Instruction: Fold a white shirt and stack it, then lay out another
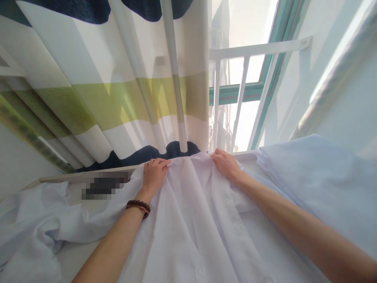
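Observation:
A white buttoned shirt (188,220) lies spread in front of me, its upper edge near the far side of the white surface. My left hand (155,175), with a dark beaded bracelet (139,206) on the wrist, pinches that edge left of the middle. My right hand (226,164) grips the same edge further right, fingers closed on the fabric. Between the hands the cloth hangs in soft lengthwise folds. A small button (201,271) shows low on the front.
Rumpled white cloth (38,228) lies at left, beside a blurred-out dark object (104,184). More white fabric (321,173) is at right. A striped curtain (118,102) hangs behind, next to a white railing (259,49) and a green-framed window (250,92).

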Motion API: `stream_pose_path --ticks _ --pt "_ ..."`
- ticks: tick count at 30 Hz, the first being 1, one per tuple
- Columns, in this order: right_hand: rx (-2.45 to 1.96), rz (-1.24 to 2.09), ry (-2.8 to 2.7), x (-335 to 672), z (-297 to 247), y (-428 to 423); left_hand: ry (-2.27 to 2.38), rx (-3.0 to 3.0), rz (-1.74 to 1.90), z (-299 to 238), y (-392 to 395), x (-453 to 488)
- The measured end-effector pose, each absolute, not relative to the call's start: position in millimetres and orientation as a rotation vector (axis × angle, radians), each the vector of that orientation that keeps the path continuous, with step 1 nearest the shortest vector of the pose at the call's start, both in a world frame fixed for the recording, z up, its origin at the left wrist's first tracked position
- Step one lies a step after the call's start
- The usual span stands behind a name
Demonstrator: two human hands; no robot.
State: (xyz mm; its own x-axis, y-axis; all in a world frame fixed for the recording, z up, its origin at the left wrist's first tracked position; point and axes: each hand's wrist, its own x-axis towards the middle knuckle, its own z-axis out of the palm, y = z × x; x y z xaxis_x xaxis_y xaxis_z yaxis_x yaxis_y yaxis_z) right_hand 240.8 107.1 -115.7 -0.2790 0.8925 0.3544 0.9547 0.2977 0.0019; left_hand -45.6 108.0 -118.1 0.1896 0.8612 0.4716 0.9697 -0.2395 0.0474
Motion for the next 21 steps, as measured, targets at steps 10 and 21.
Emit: stream_pose_path --ticks 10,21 --pt "-1.769 -0.243 -2.153 234.3 -69.6 156.4 -1.877 -2.137 -0.707 -84.9 145.2 -38.5" --pt "-1.647 -0.105 -2.174 215.9 -83.5 104.5 -1.996 -2.278 -0.479 -100.3 106.5 -3.9"
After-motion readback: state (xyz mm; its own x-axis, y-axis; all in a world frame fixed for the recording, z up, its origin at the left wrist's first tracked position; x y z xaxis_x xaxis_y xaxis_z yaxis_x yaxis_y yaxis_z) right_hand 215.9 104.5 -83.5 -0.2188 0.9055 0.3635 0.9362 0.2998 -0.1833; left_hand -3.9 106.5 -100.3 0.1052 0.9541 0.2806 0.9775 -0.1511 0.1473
